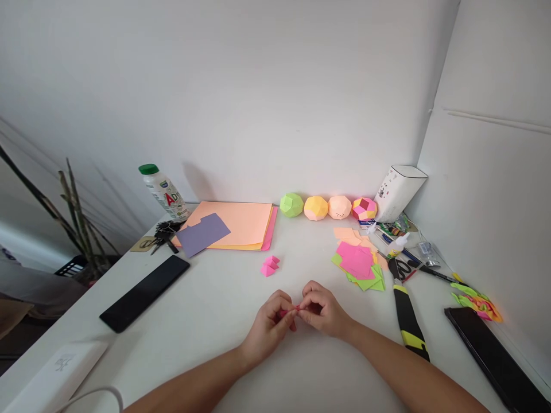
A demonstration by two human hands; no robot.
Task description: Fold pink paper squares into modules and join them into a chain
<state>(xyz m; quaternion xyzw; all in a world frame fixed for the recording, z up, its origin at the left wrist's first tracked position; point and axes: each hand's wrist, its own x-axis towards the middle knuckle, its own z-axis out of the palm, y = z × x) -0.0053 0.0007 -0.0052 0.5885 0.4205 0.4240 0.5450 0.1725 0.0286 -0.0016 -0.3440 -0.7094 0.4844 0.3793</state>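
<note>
Both hands meet low in the middle of the view, just above the white table. My left hand (269, 322) is closed, pinching a small pink paper piece (283, 313) between thumb and fingers. My right hand (322, 310) is closed too, its thumb and forefinger gripping the other end of the same piece. Most of the paper is hidden by the fingers, so its shape is unclear. A little beyond the hands lies a folded pink paper piece (270, 265) with pointed facets. To the right of it is a loose pile of pink, green and peach paper pieces (355, 261).
Along the wall stand a green paper ball (291, 205), a yellow one (315, 208), a peach one (340, 207) and a multicoloured one (364, 209). Coloured sheets (241, 221) lie left, near a bottle (166, 192) and black phone (145, 293). A black-yellow tool (408, 318) lies right.
</note>
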